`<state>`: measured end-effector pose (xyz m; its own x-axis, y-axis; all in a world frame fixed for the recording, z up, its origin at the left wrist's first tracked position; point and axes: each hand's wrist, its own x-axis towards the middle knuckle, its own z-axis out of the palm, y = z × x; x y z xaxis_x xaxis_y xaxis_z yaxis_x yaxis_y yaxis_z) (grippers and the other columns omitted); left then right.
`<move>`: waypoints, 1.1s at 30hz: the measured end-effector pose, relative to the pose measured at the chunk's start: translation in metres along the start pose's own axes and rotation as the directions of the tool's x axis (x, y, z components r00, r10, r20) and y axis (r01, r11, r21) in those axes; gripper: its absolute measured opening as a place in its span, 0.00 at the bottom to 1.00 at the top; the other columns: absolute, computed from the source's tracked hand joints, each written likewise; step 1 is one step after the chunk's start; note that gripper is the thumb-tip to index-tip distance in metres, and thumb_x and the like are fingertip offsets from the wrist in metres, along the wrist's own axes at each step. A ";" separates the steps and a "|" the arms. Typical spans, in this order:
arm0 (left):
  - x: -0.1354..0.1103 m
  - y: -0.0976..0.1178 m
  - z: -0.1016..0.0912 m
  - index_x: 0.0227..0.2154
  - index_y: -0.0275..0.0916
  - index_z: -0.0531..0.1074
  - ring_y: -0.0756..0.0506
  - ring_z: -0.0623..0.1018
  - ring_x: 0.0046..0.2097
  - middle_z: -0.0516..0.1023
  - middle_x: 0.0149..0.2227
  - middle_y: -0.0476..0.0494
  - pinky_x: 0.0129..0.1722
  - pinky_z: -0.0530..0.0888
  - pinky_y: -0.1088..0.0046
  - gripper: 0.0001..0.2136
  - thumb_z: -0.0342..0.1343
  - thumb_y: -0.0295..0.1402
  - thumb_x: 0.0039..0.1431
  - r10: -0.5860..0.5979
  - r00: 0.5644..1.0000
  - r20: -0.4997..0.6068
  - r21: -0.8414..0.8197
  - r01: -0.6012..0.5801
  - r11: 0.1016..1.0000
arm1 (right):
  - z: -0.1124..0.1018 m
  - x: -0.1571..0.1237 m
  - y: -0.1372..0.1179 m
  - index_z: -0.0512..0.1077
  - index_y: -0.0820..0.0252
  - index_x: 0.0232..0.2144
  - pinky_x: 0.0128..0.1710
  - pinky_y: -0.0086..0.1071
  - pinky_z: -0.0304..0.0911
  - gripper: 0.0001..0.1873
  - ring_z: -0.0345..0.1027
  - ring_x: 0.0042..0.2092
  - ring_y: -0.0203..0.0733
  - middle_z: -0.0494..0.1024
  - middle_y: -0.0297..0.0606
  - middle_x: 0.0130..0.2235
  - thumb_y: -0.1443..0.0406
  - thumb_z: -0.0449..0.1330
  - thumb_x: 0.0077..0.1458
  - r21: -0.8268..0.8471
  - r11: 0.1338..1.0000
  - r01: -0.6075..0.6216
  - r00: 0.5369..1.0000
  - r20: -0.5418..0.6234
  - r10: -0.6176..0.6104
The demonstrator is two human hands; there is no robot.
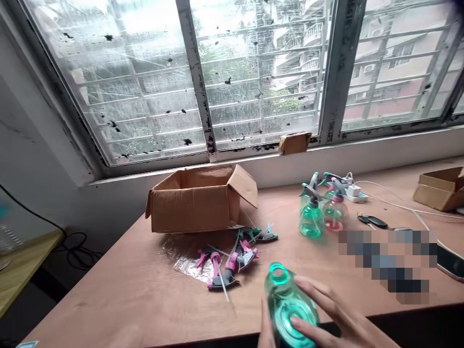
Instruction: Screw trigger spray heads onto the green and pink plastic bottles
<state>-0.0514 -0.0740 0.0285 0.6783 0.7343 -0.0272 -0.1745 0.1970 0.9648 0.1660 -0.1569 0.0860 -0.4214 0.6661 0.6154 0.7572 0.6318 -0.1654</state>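
Observation:
A clear green spray bottle (288, 302) without its sprayer head is tilted over the table's front edge, its open neck pointing away from me. My right hand (337, 309) grips its right side, with one finger along the shoulder and another across the body. Along the bottle's left side shows part of my left hand (266, 321); the rest is below the frame or behind the bottle. Left of the bottle lie several loose sprayer heads in pink and grey (230, 263) with thin tubes, and teal and grey ones (259, 234) behind them.
An open cardboard box (192, 210) stands at the back, with a crumpled plastic bag (192, 263) before it. Assembled spray bottles (311, 220) stand right of centre. Farther right are a power strip (355, 194), glasses (377, 221), a phone (451, 261) and a smaller box (438, 188).

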 end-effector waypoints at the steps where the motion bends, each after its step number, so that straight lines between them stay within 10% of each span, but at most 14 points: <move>1: 0.002 0.006 -0.002 0.71 0.45 0.60 0.23 0.72 0.68 0.75 0.66 0.33 0.68 0.70 0.43 0.51 0.73 0.59 0.49 0.042 0.998 -0.043 0.002 -0.042 0.999 | -0.001 0.010 0.003 0.57 0.36 0.75 0.61 0.41 0.77 0.39 0.67 0.70 0.58 0.58 0.37 0.77 0.56 0.65 0.67 0.075 0.997 -0.014 0.999 0.033 0.012; 4: 0.005 0.023 -0.006 0.70 0.43 0.61 0.25 0.68 0.72 0.72 0.69 0.31 0.72 0.65 0.52 0.54 0.78 0.53 0.42 0.185 0.937 -0.296 0.083 -0.167 0.982 | 0.005 0.043 0.025 0.45 0.53 0.78 0.63 0.46 0.75 0.40 0.71 0.68 0.55 0.61 0.52 0.75 0.51 0.54 0.74 0.163 0.961 -0.222 0.975 0.064 0.215; 7: 0.007 0.032 -0.008 0.63 0.39 0.67 0.27 0.72 0.68 0.74 0.65 0.29 0.69 0.69 0.56 0.49 0.79 0.52 0.39 0.258 0.841 -0.476 0.201 -0.181 0.963 | 0.030 0.072 0.056 0.62 0.65 0.72 0.66 0.56 0.69 0.28 0.71 0.67 0.61 0.71 0.58 0.69 0.63 0.49 0.75 -0.195 0.885 -0.424 0.872 0.177 0.457; 15: 0.011 0.021 -0.014 0.64 0.42 0.60 0.30 0.72 0.67 0.71 0.66 0.29 0.70 0.64 0.54 0.45 0.73 0.55 0.49 0.305 0.823 -0.479 0.299 -0.174 0.938 | 0.089 0.120 0.108 0.67 0.64 0.68 0.67 0.60 0.63 0.27 0.69 0.67 0.62 0.73 0.57 0.67 0.68 0.59 0.70 -0.327 0.831 -0.449 0.828 0.197 0.525; 26: 0.041 0.055 -0.020 0.56 0.41 0.75 0.29 0.76 0.64 0.80 0.59 0.35 0.65 0.70 0.56 0.35 0.71 0.58 0.52 0.160 0.980 -0.120 0.342 -0.111 0.933 | 0.035 0.018 0.098 0.76 0.59 0.57 0.62 0.46 0.72 0.18 0.72 0.63 0.59 0.77 0.52 0.63 0.64 0.59 0.67 -0.211 0.816 -0.538 0.814 0.121 0.568; 33: 0.060 0.043 -0.019 0.52 0.36 0.75 0.32 0.82 0.51 0.85 0.44 0.34 0.49 0.76 0.59 0.40 0.57 0.70 0.55 -0.053 0.900 -0.433 -0.193 -0.035 0.981 | -0.023 -0.006 0.101 0.78 0.53 0.38 0.44 0.46 0.71 0.11 0.77 0.41 0.55 0.82 0.42 0.39 0.56 0.58 0.63 0.019 0.745 -0.667 0.739 0.142 0.658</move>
<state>-0.0313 -0.0092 0.0636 0.3107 0.9315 -0.1890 -0.3322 0.2927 0.8966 0.2560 -0.1060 0.0835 0.1161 0.9645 0.2370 0.8358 0.0340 -0.5480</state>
